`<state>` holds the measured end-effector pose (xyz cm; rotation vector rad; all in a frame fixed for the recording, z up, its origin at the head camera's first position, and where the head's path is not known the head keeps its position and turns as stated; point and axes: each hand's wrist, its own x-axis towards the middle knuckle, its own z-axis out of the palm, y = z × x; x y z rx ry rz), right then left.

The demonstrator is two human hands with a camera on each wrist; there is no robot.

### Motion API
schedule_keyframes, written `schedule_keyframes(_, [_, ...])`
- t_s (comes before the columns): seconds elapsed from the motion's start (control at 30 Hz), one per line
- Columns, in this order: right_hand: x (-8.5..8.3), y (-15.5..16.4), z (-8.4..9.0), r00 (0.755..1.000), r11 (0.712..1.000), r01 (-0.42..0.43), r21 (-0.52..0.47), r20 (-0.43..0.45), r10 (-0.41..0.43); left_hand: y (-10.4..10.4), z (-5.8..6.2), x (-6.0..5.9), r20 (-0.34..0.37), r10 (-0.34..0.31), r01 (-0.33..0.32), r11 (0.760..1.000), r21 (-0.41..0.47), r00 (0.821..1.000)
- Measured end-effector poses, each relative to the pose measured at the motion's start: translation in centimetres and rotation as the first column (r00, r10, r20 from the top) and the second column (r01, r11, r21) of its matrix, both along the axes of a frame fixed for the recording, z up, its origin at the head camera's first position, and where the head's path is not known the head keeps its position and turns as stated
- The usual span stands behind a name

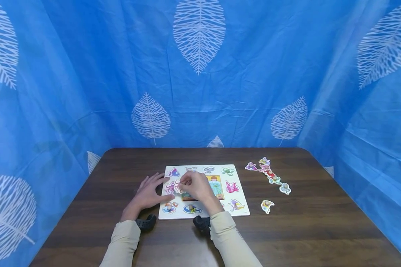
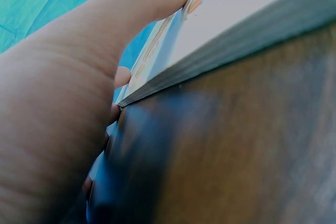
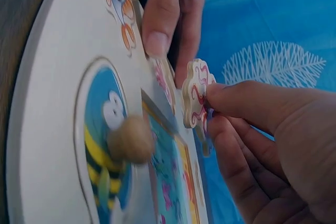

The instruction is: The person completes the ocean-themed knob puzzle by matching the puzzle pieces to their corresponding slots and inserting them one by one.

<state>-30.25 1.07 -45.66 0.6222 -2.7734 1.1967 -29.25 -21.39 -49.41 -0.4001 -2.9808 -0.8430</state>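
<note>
Wooden and white, the puzzle board is lying flat on the dark table, and the right hand is holding a small pink and white puzzle piece just above the board's left half. Seen from the right wrist, the thumb and fingers are pinching the piece on edge, so it is standing tilted and apart from the board rather than flat in a hollow. To seat it well, I judge the piece needs turning flat, its outline matched to the hollow beneath, then lowering straight down without sliding across the neighbouring pieces.

Meanwhile the left hand is resting at the board's left edge, fingers mostly straight. From the left wrist, its thumb is pressing on the top face near the rim, steadying the board rather than gripping anything. Keeping that pressure light and even should stop the board shifting.

Several loose pieces are lying on the table well to the right of the board, untouched.
</note>
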Motion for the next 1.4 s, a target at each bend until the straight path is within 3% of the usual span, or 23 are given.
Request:
schedule_keyframes(0.7, [0.3,-3.7,-1.0,0.999,0.999,0.025,0.035,0.026,-0.026,0.0,0.0,0.3,-0.005,-0.002,0.002,1.000,0.014,1.000])
schedule_keyframes(0.8, [0.2,-4.1,-1.2,0.999,0.999,0.033,0.042,-0.001,-0.033,0.0,-0.1,0.3,-0.013,-0.005,0.005,1.000,0.014,1.000])
schedule_keyframes(0.93, [0.0,-4.5,-1.2,0.999,0.998,0.048,0.047,-0.028,-0.046,0.1,0.0,0.3,-0.019,-0.003,0.004,1.000,0.011,1.000])
schedule_keyframes(1.4, [0.2,-4.7,-0.6,0.999,0.993,0.050,0.108,0.002,-0.050,0.0,0.1,0.4,-0.007,-0.001,0.001,1.000,0.019,1.000])
